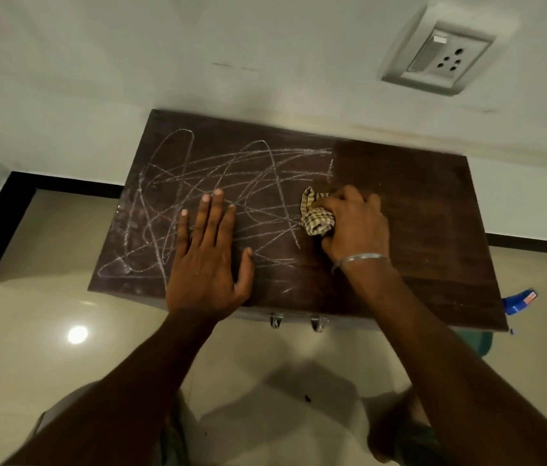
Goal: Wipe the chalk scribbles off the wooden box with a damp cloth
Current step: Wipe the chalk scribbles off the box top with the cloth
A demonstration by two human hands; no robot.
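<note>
Your left hand lies flat on the near middle of the wooden box lid. Your right hand, gripping the cloth, sits just right of it. The lid's right part lies open. The wall stands right behind the far edge.

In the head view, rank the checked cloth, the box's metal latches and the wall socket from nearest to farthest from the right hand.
1. Checked cloth: gripped in the right hand, on the wooden box top.
2. Metal latches: on the box's front face, toward the person.
3. Wall socket: high up behind the box, to the right.
</note>
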